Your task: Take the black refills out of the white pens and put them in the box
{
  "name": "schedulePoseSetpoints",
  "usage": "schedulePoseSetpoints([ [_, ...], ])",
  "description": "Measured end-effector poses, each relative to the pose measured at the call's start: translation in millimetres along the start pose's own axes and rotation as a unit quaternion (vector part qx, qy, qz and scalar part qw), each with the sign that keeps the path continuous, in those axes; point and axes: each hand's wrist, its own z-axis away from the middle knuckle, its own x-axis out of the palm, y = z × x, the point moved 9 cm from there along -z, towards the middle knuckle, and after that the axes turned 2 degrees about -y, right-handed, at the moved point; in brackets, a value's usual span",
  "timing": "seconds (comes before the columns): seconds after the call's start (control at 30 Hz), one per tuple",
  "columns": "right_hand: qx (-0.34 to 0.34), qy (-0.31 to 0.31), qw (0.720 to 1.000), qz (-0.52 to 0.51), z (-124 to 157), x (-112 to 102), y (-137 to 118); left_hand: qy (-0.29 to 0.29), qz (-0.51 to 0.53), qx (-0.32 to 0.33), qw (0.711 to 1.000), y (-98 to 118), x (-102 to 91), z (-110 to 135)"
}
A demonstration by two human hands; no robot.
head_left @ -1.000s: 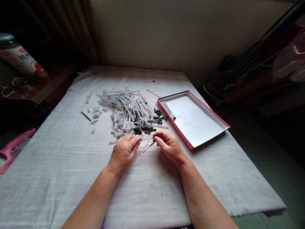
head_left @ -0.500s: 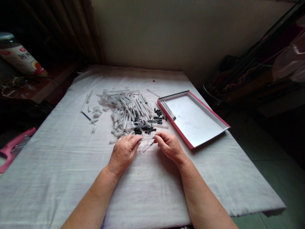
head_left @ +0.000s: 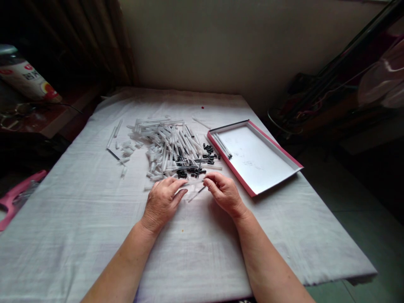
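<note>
A clear pen barrel (head_left: 194, 182) spans the gap between my two hands, just above the cloth. My left hand (head_left: 164, 201) is bent round its left end, the thumb a little apart from the forefinger. My right hand (head_left: 223, 192) pinches the other end between thumb and forefinger; the fingertips hide that end. A thin ink refill (head_left: 197, 193), partly dark, slants below the barrel, its upper end close to the right fingers. Just beyond my hands lies a heap of translucent pen barrels (head_left: 186, 143), with clear caps, dark refills and small black plugs (head_left: 182, 174) among them.
To the right sits a shallow white tray (head_left: 279, 146) with red sides, several assembled pens (head_left: 222, 145) along its left. A few loose barrels (head_left: 111, 137) lie left of the heap. A pink handle (head_left: 14, 202) and a labelled jar (head_left: 28, 78) stand beyond the table's left edge.
My left thumb has come away from the forefinger, and more of the barrel shows between my hands. The right hand has barely moved.
</note>
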Motion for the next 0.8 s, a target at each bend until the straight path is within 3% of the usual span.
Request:
schedulePoseSetpoints([
  [0.23, 0.038, 0.039, 0.996, -0.067, 3, -9, 15, -0.014, 0.046, -0.03, 0.998, -10, -4.2, -2],
  [0.43, 0.067, 0.039, 0.992, -0.097, 3, -8, 21, 0.036, 0.127, -0.08, 0.988, -18, -12.3, -2],
  [0.67, 0.085, 0.059, 0.982, -0.157, 1, -15, 18, -0.026, 0.183, -0.111, 0.977, -23, -5.6, -2],
  [0.8, 0.108, 0.051, 0.978, -0.171, 0, -14, 19, 0.017, 0.221, -0.117, 0.968, -27, -10.8, -2],
])
